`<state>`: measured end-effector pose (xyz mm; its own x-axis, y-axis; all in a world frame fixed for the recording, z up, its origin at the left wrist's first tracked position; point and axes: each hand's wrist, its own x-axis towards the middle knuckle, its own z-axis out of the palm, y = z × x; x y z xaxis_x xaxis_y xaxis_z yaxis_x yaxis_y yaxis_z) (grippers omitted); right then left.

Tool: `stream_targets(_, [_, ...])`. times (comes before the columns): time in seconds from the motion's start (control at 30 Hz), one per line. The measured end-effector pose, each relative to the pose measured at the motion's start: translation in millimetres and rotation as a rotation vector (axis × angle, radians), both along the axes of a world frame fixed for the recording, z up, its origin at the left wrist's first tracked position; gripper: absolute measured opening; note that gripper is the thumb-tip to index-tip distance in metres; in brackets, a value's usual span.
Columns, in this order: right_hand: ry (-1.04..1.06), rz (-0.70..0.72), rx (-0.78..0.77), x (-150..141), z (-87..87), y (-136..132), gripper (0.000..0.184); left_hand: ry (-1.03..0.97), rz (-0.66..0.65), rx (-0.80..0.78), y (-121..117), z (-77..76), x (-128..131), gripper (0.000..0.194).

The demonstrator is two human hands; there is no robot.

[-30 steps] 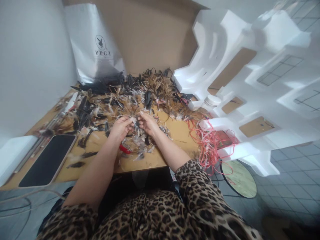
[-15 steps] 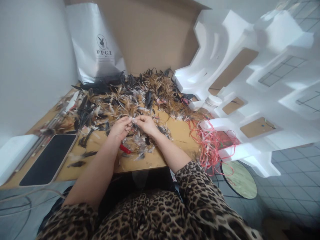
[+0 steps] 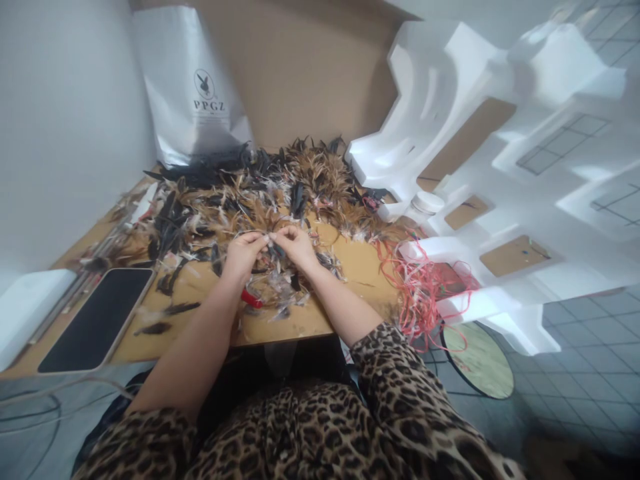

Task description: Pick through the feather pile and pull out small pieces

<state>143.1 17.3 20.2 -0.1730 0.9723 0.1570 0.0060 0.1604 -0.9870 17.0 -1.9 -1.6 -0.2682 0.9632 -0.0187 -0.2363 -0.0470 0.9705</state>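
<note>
My left hand (image 3: 243,255) and my right hand (image 3: 296,247) meet at the fingertips above the near part of the table. Both are closed in a pinch around something small and whitish (image 3: 267,238), too blurred to name. Brown and black feathers (image 3: 250,207) lie just beyond and around the fingers. Beneath the hands is a loose heap of pale, wispy feather scraps (image 3: 280,290). A red object (image 3: 251,299), partly hidden by my left wrist, lies among them.
A phone (image 3: 97,320) and a white box (image 3: 33,313) lie left. Behind the feathers stands a silvery bag (image 3: 193,87). To the right are tangled pink-red strips (image 3: 420,293), a white-lidded jar (image 3: 425,202) and large white foam pieces (image 3: 560,220) beyond the table (image 3: 365,263).
My hands have shifted slightly right, still pinched together. The left fingers are a little more turned in, and the right hand has risen slightly. Everything else lies as before.
</note>
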Motion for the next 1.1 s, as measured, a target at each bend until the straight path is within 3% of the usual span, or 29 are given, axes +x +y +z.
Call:
stream_targets(0.23, [-0.125,-0.049,0.080,1,-9.4,5,0.022,0.103,0.091,-0.015,-4,8.3,5,0.018])
stream_targets(0.43, [-0.150,-0.050,0.048,2,-8.9,6,0.020,0.108,0.070,0.005,-5,9.4,4,0.015])
stream_targets(0.73, [-0.045,0.019,-0.114,6,-4.9,8,0.021,-0.113,-0.097,-0.041,-4,6.0,-1,0.015])
stream_targets(0.97, [0.363,0.265,-0.317,1,-7.2,8,0.027,-0.512,-0.403,-0.119,-3,4.4,-9,0.017])
stream_targets(1.1, [0.377,0.293,-0.331,1,-11.4,10,0.031,-0.446,-0.342,-0.113,-2,3.7,-9,0.016])
